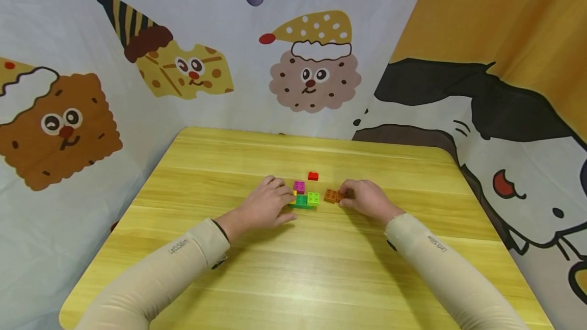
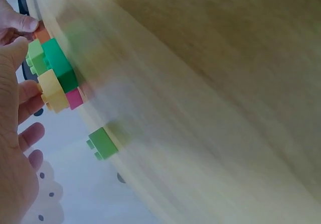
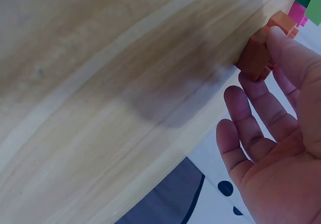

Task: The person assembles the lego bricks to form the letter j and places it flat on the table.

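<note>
Between thumb and forefinger of the right hand [image 1: 367, 200], the orange piece [image 1: 330, 196] is held in a pinch; the remaining right fingers are loosely bent; part of the piece is covered, so whether it is one brick or two cannot be told. Its long axis runs roughly sideways, leading from the right fingertips toward the left hand [image 1: 268, 202]; the right hand is plainly the nearer, and the short gap to the lime brick [image 1: 313, 198], just left of the piece, is judged the governing relation.

On the far side of that gap, the green brick [image 1: 301, 200] lies just right of the left hand; the lime brick and the yellow brick [image 2: 53, 91] appear seated on its two ends, green studs showing between. The left fingers touch the yellow brick, relaxed; no grasp is evident. Just beyond the green brick is the magenta brick [image 1: 299, 187], contact uncertain; a loose green brick [image 2: 104, 143] stands apart, beyond the left fingers in the left wrist view; farthest out from both hands, the red brick [image 1: 313, 176] rests alone on the table [image 1: 321, 269].
</note>
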Demonstrator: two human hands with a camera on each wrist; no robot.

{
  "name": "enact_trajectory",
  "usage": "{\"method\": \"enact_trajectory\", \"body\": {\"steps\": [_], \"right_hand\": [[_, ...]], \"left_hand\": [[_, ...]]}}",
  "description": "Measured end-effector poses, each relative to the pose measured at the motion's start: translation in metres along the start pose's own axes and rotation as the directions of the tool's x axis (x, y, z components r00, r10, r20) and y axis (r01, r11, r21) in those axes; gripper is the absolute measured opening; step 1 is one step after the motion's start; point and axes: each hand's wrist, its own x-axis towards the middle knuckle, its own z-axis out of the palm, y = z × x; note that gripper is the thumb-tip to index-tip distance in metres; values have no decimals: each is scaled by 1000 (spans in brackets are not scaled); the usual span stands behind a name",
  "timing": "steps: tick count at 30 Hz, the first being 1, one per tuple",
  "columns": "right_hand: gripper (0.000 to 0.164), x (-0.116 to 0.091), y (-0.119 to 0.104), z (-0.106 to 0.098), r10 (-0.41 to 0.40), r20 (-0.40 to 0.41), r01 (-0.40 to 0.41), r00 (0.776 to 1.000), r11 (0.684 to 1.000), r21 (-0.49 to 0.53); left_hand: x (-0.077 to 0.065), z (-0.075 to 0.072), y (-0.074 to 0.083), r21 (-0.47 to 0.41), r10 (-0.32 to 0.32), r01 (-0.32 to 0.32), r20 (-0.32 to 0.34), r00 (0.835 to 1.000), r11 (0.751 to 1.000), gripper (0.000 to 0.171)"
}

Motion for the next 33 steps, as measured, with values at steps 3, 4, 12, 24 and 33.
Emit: {"method": "enact_trajectory", "body": {"steps": [3,4,12,24,33], "right_hand": [[23,0,1,1,8,6,-8,1000,1000,-8],[22,0,2,0,9,8,-9,1000,1000,-13],[20,1,0,-14,48,-3,-48,999,999,19],[24,8,-31,-23,-4,-40,8,999,995,100],[20,13,-63,-12,-140,-44,145,989,979,141]], "left_hand": [[0,1,0,2,4,-4,0,1000,1000,53],[0,1,0,4,4,-4,1,1000,1000,53],[0,1,-1,1,7,-7,4,1000,1000,51],[0,2,-4,5,19,-19,4,1000,1000,49],[1,4,-4,-2,24,-24,-14,1000,1000,49]]}}
